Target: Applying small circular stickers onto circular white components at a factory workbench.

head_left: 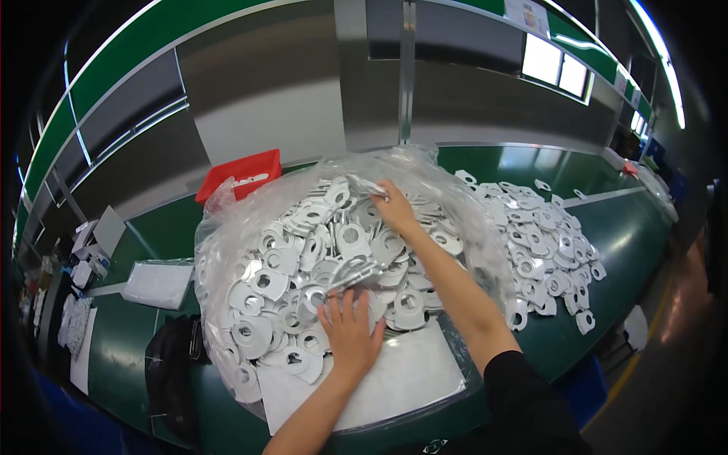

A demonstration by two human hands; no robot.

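Observation:
A big heap of flat pale-grey ring-shaped parts (350, 236), each with a round hole and a tab, lies in an opened clear plastic bag (485, 250). At the heap's far side, my right hand (396, 209) is closed with fingers on a tilted ring-shaped part (365, 185). My left hand (352, 334) rests at the near side of the heap, its fingers apart. Just beyond those fingertips, a few parts (353, 274) stand tilted on edge in a small bunch. Under the near edge of the heap is a white sheet (402, 379).
More loose parts (542, 250) spread over the green table (622, 235) on the right. A red bin (241, 173) with a few white pieces stands at the far left. Nearer on the left are a flat plastic-wrapped packet (158, 284) and a black cloth-like item (171, 371).

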